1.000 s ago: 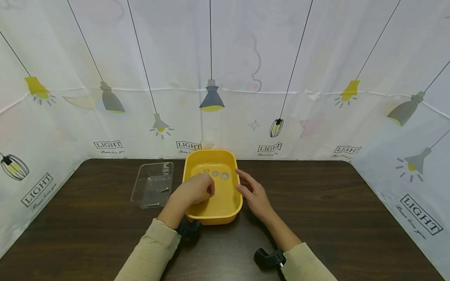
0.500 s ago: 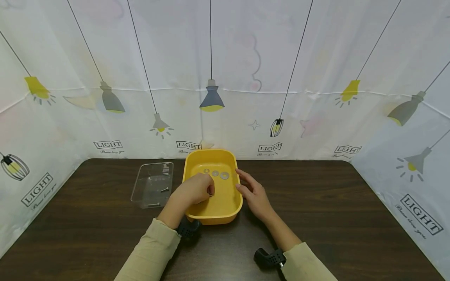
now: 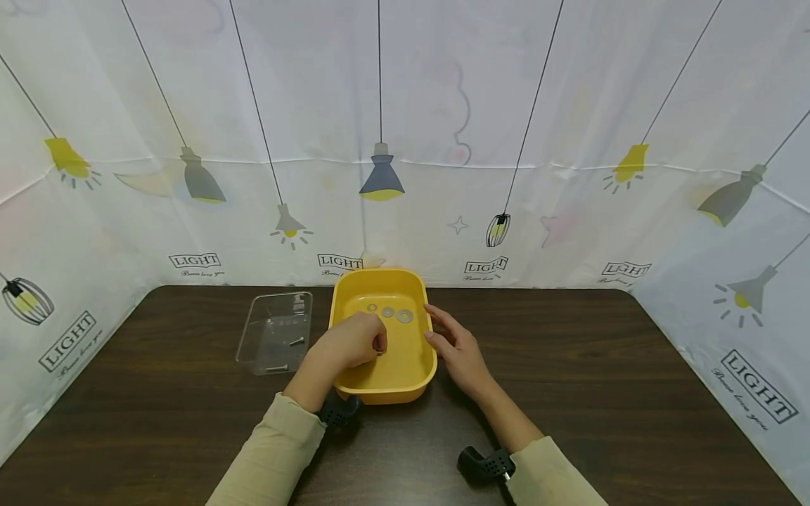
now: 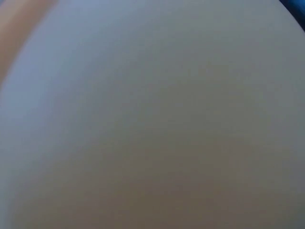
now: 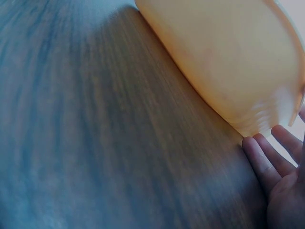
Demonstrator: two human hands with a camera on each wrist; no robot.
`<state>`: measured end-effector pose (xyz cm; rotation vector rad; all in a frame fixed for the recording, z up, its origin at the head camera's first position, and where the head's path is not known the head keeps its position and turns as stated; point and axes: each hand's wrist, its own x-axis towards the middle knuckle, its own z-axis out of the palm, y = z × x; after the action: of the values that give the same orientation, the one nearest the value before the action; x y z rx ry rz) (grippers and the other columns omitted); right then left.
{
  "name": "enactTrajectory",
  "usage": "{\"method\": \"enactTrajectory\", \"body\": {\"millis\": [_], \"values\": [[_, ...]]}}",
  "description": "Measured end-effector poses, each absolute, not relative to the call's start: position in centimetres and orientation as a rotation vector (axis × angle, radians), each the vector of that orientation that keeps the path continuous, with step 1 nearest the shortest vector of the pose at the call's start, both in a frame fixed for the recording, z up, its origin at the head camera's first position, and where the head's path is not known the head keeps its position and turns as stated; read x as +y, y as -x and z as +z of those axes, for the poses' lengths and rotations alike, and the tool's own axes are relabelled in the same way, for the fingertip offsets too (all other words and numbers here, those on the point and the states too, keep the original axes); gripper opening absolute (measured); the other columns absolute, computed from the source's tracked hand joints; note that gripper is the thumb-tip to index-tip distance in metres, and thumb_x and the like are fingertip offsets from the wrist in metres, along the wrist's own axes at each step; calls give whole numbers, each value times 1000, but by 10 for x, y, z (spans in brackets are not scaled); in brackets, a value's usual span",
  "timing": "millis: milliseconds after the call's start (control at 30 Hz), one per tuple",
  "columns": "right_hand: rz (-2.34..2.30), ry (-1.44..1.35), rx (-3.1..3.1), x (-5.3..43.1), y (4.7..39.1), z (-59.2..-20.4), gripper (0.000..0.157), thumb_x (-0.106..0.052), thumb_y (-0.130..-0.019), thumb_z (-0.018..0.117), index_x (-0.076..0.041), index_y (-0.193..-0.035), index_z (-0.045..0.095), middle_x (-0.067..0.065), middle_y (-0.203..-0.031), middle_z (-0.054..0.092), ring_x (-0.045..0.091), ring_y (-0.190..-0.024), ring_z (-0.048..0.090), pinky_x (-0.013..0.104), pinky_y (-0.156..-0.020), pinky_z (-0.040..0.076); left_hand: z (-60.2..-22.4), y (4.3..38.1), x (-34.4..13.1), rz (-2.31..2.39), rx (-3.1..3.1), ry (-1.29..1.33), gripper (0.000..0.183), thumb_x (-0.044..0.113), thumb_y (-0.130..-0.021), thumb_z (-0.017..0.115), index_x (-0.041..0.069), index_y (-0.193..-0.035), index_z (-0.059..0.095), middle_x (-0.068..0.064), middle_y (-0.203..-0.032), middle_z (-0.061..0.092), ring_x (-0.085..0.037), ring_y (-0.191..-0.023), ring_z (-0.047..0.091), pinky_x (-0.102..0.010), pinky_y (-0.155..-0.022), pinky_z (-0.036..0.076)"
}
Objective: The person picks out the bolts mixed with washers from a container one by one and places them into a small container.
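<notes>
My left hand [image 3: 357,339] reaches down inside the yellow bin [image 3: 382,388] with its fingers curled. A small greyish metal piece [image 3: 379,352] shows at its fingertips, mostly hidden by the hand, so its kind is unclear. Several flat round washers lie on the bin floor beyond, among them a large washer [image 3: 404,316] and a middle-sized washer [image 3: 387,312]. My right hand [image 3: 460,355] rests its loosely spread fingers against the bin's right side. In the right wrist view, the fingertips [image 5: 251,144] meet the bin's outer wall [image 5: 224,62]. The left wrist view is a blur.
Left of the bin stands a clear plastic box [image 3: 268,342] holding several small metal parts, including a screw [image 3: 296,342]. Both stand on a dark wooden table [image 3: 569,379]. A white curtain [image 3: 430,98] with printed lamps hangs behind the table's back edge.
</notes>
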<state>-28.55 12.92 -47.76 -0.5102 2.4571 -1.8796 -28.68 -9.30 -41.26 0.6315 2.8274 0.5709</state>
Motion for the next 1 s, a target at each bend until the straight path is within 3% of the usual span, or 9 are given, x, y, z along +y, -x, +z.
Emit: {"method": "enactTrajectory", "body": {"millis": [433,667,1000], "values": [[-1877,534,2444,130,287,-479,50,-22,-103,56,-18,-152,45,17,-150,51,35,-133,57,44,-97,57,-407,287,-95,596,2807,-597,4,6,-91,72,8,-92,75,-1,-85,70,-13,-71,58,-30,-71,53],[-1875,540,2449,130,287,-479,50,-22,-103,56,-17,-152,45,18,-151,51,36,-133,57,44,-97,57,-396,284,-97,626,2808,-505,9,8,-93,68,8,-100,75,-3,-93,71,-13,-70,61,-30,-68,54],[-1873,542,2447,130,286,-477,50,-24,-104,55,-18,-153,45,16,-150,51,35,-132,58,44,-98,56,-388,282,-107,616,2837,-461,19,3,-93,60,7,-105,75,-6,-101,72,-18,-82,60,-34,-78,55]]}}
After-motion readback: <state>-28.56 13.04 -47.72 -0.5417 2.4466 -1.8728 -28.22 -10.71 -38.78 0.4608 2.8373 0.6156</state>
